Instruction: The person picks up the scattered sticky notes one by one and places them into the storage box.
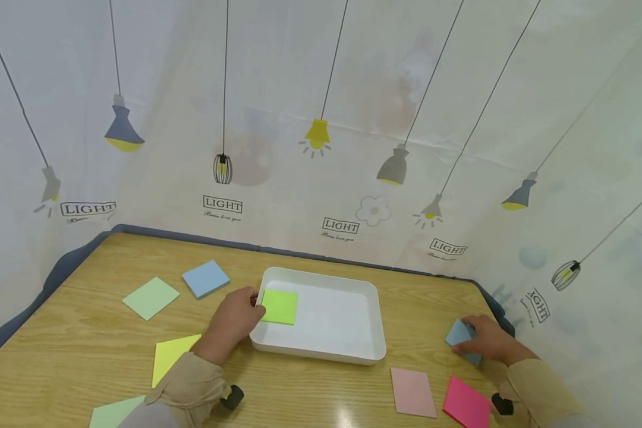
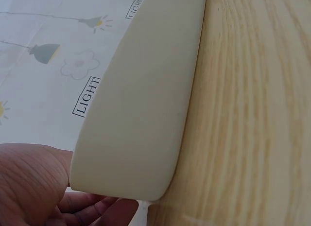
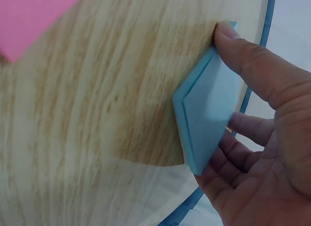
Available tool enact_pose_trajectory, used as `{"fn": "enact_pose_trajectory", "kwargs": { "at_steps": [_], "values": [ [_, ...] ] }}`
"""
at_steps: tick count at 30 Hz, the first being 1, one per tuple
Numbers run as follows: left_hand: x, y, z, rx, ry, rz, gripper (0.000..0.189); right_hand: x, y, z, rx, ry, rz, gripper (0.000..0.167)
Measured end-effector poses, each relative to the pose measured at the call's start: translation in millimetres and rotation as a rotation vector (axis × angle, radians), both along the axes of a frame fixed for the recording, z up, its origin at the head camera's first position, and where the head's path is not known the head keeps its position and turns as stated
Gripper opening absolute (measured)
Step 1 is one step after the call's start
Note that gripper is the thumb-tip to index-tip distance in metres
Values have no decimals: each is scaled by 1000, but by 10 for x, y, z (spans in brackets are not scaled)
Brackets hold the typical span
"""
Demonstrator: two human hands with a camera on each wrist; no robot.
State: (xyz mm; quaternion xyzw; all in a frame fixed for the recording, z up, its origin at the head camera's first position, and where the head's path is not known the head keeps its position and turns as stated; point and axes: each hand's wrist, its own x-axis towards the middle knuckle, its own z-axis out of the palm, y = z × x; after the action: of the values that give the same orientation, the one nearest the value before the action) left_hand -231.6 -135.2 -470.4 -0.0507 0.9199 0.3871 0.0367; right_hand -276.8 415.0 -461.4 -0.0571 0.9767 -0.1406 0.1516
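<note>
A white tray (image 1: pixel 342 353) stands mid-table with a lime green sticky note pad (image 1: pixel 280 307) inside, against its left end. My left hand (image 1: pixel 236 318) grips the tray's left wall, thumb over the rim and fingers outside; in the left wrist view the tray's side (image 2: pixel 141 99) hides part of that hand (image 2: pixel 29 184). Off to the right, my right hand (image 1: pixel 487 340) pinches a blue sticky note pad (image 1: pixel 457 334) by its edges. In the right wrist view this pad (image 3: pixel 209 107) is tilted between thumb and fingers, close over the wood.
Left of the tray lie another blue pad (image 1: pixel 205 279), a pale green pad (image 1: pixel 151 298), a yellow pad (image 1: pixel 171 355) and a second pale green one (image 1: pixel 115 413). Pink (image 1: pixel 413 392) and magenta (image 1: pixel 466 403) pads lie near the right forearm. A printed curtain (image 1: pixel 289 77) hangs behind the table.
</note>
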Motion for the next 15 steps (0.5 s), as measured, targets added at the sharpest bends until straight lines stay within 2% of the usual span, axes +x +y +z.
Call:
{"fn": "enact_pose_trajectory", "kwargs": {
  "at_steps": [5,9,12,15],
  "values": [
    [-6,1,-9,0,0,-4,41,10,-3,-11,55,9,-39,105],
    [-10,1,-11,-2,6,-5,41,16,10,0,28,-8,-61,106],
    [-14,-2,-15,-3,13,-5,40,15,18,30,9,-3,-65,99],
    [-14,-5,-23,-2,16,-3,40,8,30,57,10,23,-59,86]
  ]
}}
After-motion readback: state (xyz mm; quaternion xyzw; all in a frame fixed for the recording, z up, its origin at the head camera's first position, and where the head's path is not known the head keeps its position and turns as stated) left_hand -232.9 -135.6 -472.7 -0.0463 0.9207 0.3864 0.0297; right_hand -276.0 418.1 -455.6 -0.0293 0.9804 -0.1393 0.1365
